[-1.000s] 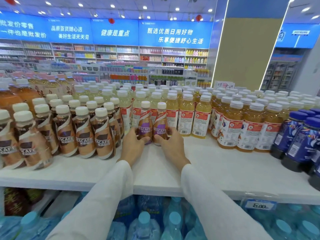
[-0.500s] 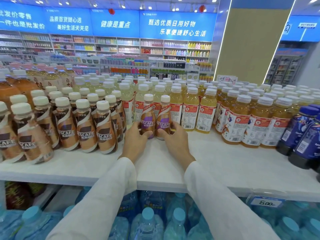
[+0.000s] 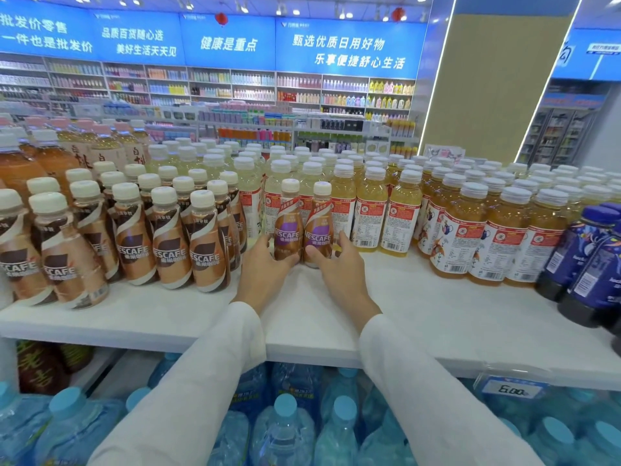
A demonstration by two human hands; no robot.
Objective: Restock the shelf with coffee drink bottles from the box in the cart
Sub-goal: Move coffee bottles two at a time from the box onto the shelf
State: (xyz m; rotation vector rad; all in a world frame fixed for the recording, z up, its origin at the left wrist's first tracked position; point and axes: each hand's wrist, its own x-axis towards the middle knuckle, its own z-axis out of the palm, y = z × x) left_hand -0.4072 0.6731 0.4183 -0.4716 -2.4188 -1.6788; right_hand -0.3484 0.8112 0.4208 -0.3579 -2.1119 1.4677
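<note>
I've got both hands on the white shelf. My left hand curls round the base of the left purple-label Nescafé bottle, and my right hand grips the right purple-label Nescafé bottle. The two stand upright, touching, between my hands. Brown-label Nescafé bottles stand left of my left hand, yellow juice bottles just beyond my right, and water bottles sit under my forearms.
</note>
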